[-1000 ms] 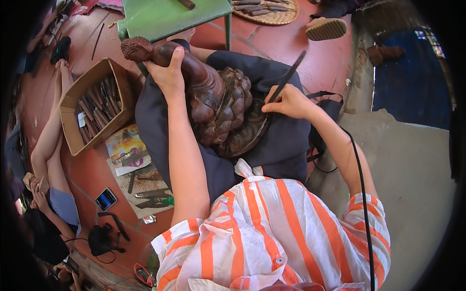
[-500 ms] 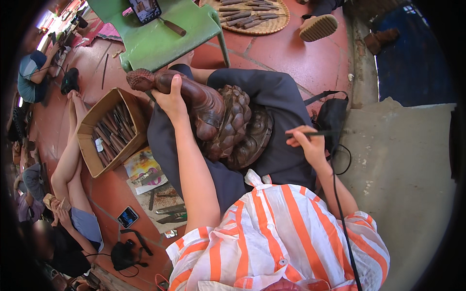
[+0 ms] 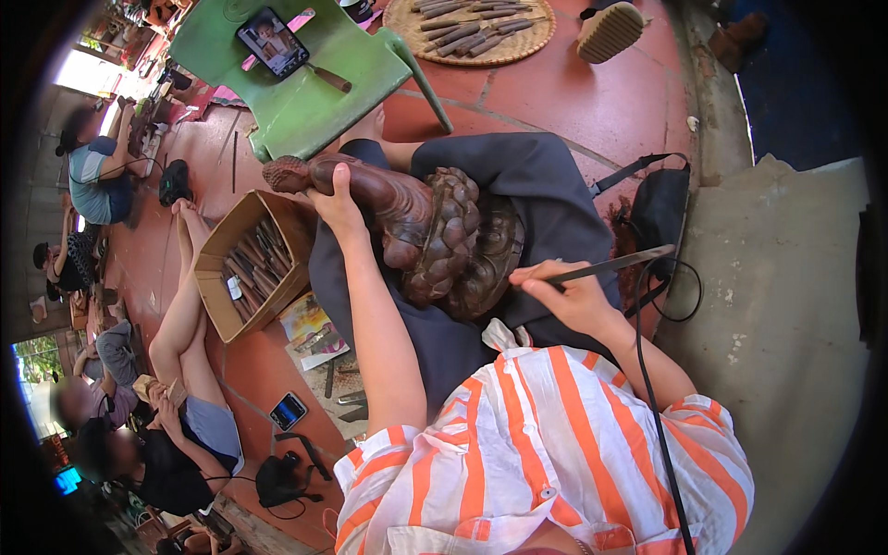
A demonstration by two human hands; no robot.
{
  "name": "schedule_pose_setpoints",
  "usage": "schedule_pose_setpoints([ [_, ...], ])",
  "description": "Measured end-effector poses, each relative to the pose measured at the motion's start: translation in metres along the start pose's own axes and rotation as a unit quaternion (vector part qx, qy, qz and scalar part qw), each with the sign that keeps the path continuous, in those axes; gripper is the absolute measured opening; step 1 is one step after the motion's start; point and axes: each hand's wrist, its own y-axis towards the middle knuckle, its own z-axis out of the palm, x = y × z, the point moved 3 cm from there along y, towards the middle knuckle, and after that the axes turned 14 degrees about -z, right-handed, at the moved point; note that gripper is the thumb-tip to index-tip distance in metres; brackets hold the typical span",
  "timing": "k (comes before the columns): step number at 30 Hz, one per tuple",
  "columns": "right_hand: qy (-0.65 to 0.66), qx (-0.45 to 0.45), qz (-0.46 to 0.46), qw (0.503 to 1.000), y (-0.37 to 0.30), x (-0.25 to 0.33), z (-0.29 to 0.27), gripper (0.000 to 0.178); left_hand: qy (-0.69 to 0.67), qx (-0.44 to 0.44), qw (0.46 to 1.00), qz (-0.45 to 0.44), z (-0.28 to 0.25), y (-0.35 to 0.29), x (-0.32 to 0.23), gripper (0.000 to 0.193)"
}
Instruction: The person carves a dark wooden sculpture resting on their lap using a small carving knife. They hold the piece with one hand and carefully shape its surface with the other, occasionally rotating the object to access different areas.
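A dark brown carved wooden Buddha statue (image 3: 400,205) lies on its side across my lap, head to the left and lotus base to the right. My left hand (image 3: 339,205) grips it near the neck and shoulder, thumb up. In my right hand (image 3: 569,294) is a long, flat, dark file (image 3: 618,265), its blade pointing up and to the right. That hand's fingers are close to the bottom of the statue's base; whether they touch it I cannot tell.
A cardboard box (image 3: 217,293) of wooden-handled tools stands on my left. Ahead is a green chair (image 3: 305,106) bearing a phone (image 3: 272,43) and a handled tool. Farther off lies a woven tray (image 3: 536,39) of tools. A black bag (image 3: 659,208) rests right; several people sit left.
My right hand has moved left and down toward the statue's base, and the file now shows broadside. My left hand keeps its hold. The whole view has shifted slightly.
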Motion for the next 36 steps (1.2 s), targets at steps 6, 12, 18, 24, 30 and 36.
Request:
schedule_pose_setpoints([
  [6,-0.032,-0.141,-0.032,0.989,0.001,-0.02,-0.031,0.012,-0.022,0.02,0.999,-0.022,-0.001,0.001,0.004,0.068],
  [12,-0.08,-0.137,-0.098,0.982,0.012,-0.028,-0.031,0.008,-0.015,0.036,0.999,-0.03,-0.003,0.005,0.009,0.075],
  [18,-0.064,-0.121,-0.108,0.985,0.021,-0.033,-0.028,0.008,-0.009,0.031,0.999,-0.016,-0.009,0.012,0.014,0.087],
  [24,-0.081,0.017,-0.067,0.994,0.041,-0.033,-0.016,0.01,-0.008,0.025,0.999,-0.029,-0.003,0.004,0.007,0.073],
  [30,0.028,0.053,0.051,0.997,0.057,-0.046,-0.033,0.011,-0.016,0.015,0.999,-0.031,0.002,-0.003,-0.001,0.063],
  [36,-0.096,0.106,-0.03,0.989,0.063,-0.03,-0.031,0.016,-0.008,0.008,1.0,-0.027,-0.001,-0.001,0.002,0.067],
])
